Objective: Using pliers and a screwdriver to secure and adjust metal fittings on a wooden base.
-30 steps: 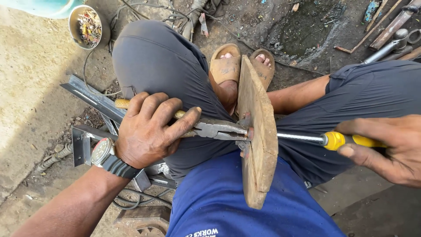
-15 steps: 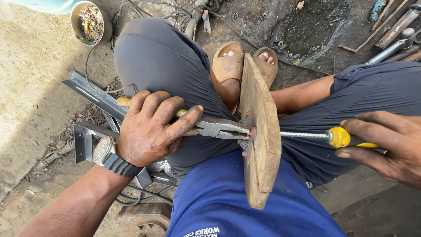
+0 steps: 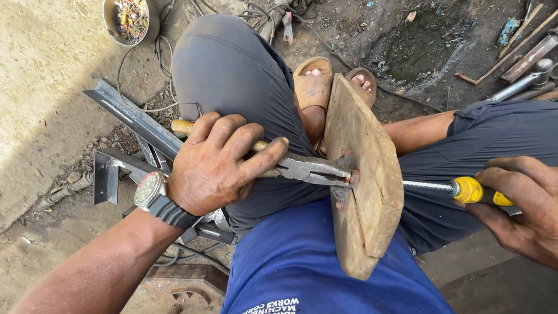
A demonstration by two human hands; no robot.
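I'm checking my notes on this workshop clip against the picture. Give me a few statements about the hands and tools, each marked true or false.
1. The left hand grips pliers whose tips meet the wooden board. True.
2. The right hand holds a hammer. False: it holds a screwdriver with a yellow handle.
3. The board lies flat on the ground. False: it stands on edge between the person's legs.
4. A wristwatch sits on the left wrist. True.
5. The bowl of small parts is at the lower right. False: it is at the upper left.
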